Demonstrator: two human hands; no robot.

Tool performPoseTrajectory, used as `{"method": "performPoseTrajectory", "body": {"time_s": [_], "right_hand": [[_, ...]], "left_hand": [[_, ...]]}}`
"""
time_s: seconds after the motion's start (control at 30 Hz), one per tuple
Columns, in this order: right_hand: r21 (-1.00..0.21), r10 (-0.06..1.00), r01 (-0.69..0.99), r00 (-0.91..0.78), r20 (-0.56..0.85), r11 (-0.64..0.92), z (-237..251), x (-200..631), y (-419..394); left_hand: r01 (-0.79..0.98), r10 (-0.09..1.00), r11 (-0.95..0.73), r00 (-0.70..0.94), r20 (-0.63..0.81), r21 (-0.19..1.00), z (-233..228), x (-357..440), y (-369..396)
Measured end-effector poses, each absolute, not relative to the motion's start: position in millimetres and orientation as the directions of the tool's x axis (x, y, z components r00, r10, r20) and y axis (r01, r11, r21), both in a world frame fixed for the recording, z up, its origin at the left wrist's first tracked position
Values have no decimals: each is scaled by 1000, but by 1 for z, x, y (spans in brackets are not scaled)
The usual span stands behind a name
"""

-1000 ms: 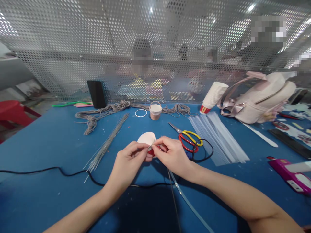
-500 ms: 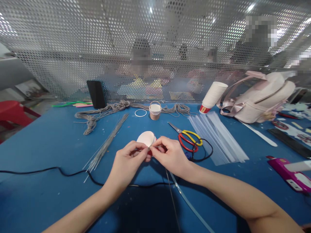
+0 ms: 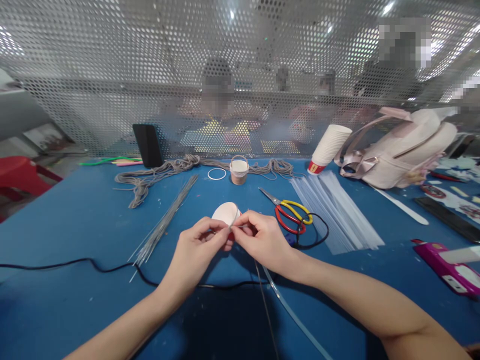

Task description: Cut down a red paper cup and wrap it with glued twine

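Observation:
A white and red paper cup [image 3: 224, 213] lies tilted on the table, its round white end facing up and left. My left hand [image 3: 202, 247] is closed on the cup's near side, thumb and index finger pinching at the rim. My right hand [image 3: 264, 241] is closed opposite, its fingertips meeting the left ones at a thin grey cord along the rim. The same sort of cord [image 3: 265, 306] trails below my right hand, beside a clear plastic strip [image 3: 292, 316]. The pinched part is mostly hidden by my fingers.
Scissors [image 3: 287, 209] and clear plastic strips [image 3: 337, 215] lie right. A small basket [image 3: 239, 172], white ring [image 3: 216, 173] and grey cord bundles [image 3: 161, 172] stand behind. Thin wires [image 3: 165, 225] lie left. Stacked cups [image 3: 330, 147] and a backpack [image 3: 405, 150] are back right; a black cable [image 3: 90, 260] crosses the table.
Both hands stay almost in place at the cup's rim. A grey line along the rim shows slightly more now. The camera view has shifted very slightly.

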State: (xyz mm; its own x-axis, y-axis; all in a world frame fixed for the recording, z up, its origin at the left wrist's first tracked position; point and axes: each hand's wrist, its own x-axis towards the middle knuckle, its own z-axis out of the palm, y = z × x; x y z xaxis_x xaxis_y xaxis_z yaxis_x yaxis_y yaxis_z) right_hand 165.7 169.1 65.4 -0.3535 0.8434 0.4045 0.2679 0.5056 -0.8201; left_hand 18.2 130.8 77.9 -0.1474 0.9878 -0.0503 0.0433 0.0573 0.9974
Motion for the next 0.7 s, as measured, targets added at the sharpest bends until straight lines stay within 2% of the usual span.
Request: {"method": "performPoseTrajectory", "body": {"time_s": [0.43,0.7], "right_hand": [[-819,844,273,-357,401,504,64,168,170],[-820,847,279,-358,393,499,66,168,169]], "left_hand": [[42,989,59,-139,-52,997,76,16,130],[112,988,75,-144,-58,991,81,17,130]]}}
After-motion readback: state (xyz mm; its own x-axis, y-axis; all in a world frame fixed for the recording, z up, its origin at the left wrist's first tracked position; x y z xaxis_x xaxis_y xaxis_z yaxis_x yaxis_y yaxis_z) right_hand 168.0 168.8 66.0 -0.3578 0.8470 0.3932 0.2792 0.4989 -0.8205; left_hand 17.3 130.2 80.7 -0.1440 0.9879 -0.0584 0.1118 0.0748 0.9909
